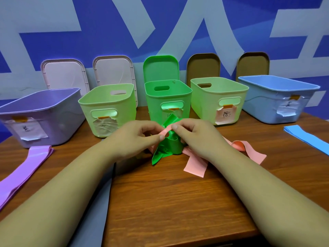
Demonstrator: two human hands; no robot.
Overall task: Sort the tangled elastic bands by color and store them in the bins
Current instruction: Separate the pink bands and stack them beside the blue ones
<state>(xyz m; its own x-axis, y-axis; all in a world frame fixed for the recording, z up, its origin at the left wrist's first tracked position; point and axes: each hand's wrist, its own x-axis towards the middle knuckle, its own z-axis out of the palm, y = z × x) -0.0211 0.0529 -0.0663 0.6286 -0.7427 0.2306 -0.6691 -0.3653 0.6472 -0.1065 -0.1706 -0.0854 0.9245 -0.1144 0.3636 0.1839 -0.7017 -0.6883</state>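
Observation:
A green elastic band (169,146) is knotted with a pink elastic band (195,165) at the middle of the wooden table (169,202). My left hand (137,138) pinches a pink strand at the top of the knot. My right hand (194,134) pinches the knot from the other side, where green and pink meet. A purple band (26,166) lies flat at the left, and a blue band (306,138) lies flat at the right. Five open bins stand in a row behind: purple (41,107), light green (106,102), green (167,97), light green (219,93), blue (277,91).
Each bin carries a taped paper label on its front. Lids lean against the blue and white wall behind the bins. The table's front edge runs just below my forearms, with a grey strip at the lower left.

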